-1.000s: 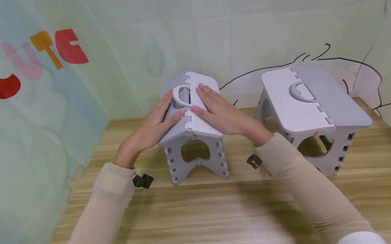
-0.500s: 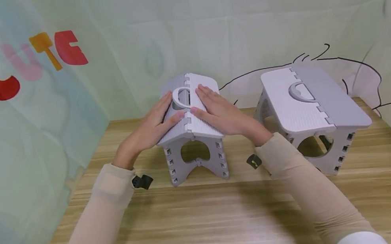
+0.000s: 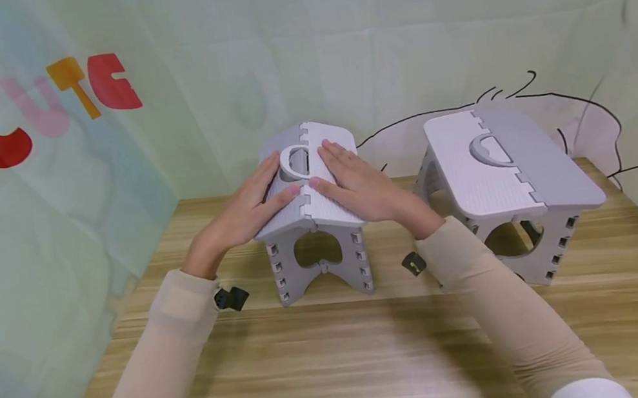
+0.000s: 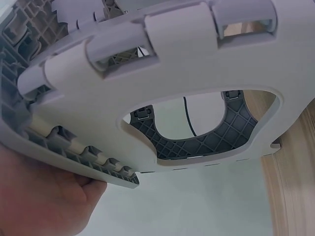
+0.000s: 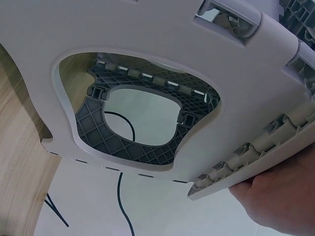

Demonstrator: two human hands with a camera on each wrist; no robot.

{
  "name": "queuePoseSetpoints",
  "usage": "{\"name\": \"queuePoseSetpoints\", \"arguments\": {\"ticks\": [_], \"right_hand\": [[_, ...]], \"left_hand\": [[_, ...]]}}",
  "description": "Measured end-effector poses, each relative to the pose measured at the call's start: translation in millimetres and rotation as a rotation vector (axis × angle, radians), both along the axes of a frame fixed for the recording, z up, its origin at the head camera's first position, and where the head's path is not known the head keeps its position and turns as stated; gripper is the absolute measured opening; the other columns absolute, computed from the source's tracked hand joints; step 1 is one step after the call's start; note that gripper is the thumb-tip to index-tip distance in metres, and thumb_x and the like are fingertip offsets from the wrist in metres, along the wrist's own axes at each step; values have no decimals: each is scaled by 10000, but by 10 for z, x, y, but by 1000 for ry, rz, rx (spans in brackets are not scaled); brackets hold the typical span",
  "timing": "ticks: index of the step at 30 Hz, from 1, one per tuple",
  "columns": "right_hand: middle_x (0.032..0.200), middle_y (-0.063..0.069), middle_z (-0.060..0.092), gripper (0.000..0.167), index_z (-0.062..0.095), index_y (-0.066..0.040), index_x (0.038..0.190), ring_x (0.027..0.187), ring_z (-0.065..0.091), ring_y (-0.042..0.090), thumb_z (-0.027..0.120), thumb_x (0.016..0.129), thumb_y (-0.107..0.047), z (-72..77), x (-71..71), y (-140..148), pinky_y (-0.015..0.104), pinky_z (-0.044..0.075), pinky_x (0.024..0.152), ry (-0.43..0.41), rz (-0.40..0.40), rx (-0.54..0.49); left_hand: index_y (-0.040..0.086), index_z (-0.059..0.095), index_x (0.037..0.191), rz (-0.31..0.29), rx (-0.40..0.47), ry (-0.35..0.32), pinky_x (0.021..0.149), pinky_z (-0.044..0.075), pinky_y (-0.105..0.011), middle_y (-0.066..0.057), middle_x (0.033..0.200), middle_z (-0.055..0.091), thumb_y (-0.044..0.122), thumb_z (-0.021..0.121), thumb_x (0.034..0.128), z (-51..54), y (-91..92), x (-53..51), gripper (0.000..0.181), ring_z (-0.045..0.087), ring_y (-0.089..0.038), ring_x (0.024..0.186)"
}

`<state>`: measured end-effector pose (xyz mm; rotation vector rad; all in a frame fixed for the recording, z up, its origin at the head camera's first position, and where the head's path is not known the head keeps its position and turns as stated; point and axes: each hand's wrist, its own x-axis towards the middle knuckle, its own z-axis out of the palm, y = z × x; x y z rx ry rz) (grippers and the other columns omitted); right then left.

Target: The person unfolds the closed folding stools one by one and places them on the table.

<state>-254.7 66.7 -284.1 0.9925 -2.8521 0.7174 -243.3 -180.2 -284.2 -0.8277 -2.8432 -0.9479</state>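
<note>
A grey and white plastic folding stool (image 3: 332,214) stands on the wooden table, its two top halves sloping down from a raised middle hinge like a roof. My left hand (image 3: 239,212) lies flat on the grey left half, fingers straight and thumb near the hinge. On the white right half rests my right hand (image 3: 364,188), its fingers also straight. Between the hands the carry handle (image 3: 287,163) sticks up. Both wrist views look under the top at the stool's side panel (image 4: 187,59), with its oval cut-out and ribbed inner side.
To the right a second folding stool (image 3: 489,181) stands with its top spread flat. The wooden table (image 3: 325,367) meets a pale printed cloth backdrop (image 3: 293,65) at the back and left. Dark wrist cameras (image 3: 231,298) hang by both cuffs.
Both hands stay on the sloping top. The scene has shifted only slightly in the head view; the stool's shape looks the same.
</note>
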Motion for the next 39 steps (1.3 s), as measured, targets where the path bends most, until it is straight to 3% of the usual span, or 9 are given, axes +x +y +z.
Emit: {"name": "queuePoseSetpoints", "arguments": {"ticks": [39], "right_hand": [[1662,94,5,775,95,-30,1587,1517,-25,204,282,1048,-555,75,20,1,329,15,1215,-8,-13,161]], "left_hand": [[54,113,1594,35,-124,-4,1210,108,-494,-84,1662,63,644,446,972,54,14,29,920,34,-249,1518]]}}
